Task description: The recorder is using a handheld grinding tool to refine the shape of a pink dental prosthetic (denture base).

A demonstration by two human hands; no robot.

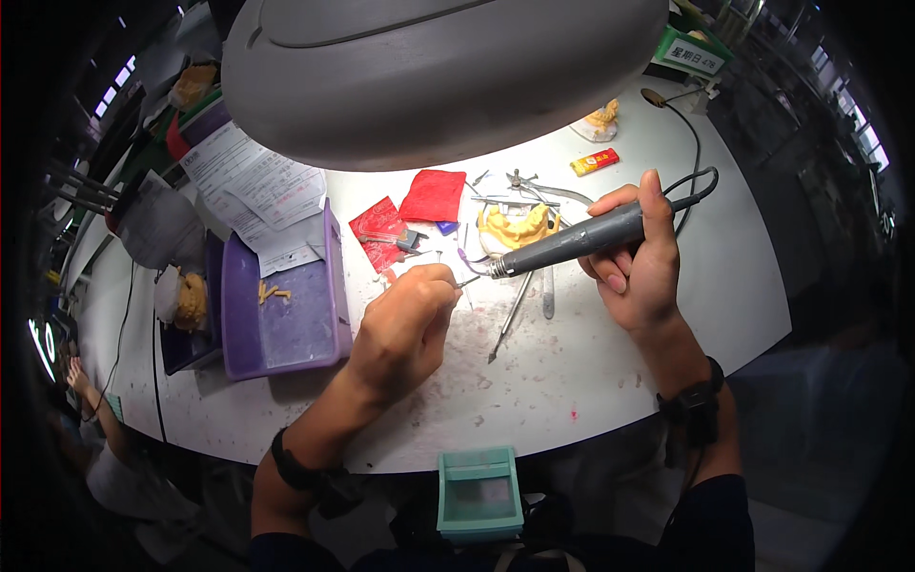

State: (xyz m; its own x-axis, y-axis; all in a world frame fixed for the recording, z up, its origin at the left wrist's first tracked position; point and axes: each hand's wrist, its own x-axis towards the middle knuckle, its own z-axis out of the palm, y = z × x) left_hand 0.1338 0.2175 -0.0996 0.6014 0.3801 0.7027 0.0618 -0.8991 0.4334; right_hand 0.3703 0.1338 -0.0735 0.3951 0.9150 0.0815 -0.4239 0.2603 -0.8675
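My right hand (640,272) grips a dark grey rotary handpiece (572,243), its fingers around the body and thumb pointing up. A black cable runs from the handpiece's rear end. My left hand (405,319) is closed in a pinch beside the handpiece's metal nose, on what looks like a thin metal bit (467,282); the fingers hide most of it. Just behind the nose lies a yellow dental model (519,229) shaped like a jaw. Below the handpiece, a slim metal carving tool (512,319) rests on the white table (572,381).
A purple tray (286,334) with small yellow pieces stands at left, papers (257,205) over its back. Red sheets (432,195) and metal tools lie mid-table. A red-yellow packet (595,161) sits farther back. The grey lamp hood (429,86) hangs overhead; a teal bin (479,458) is at the front edge.
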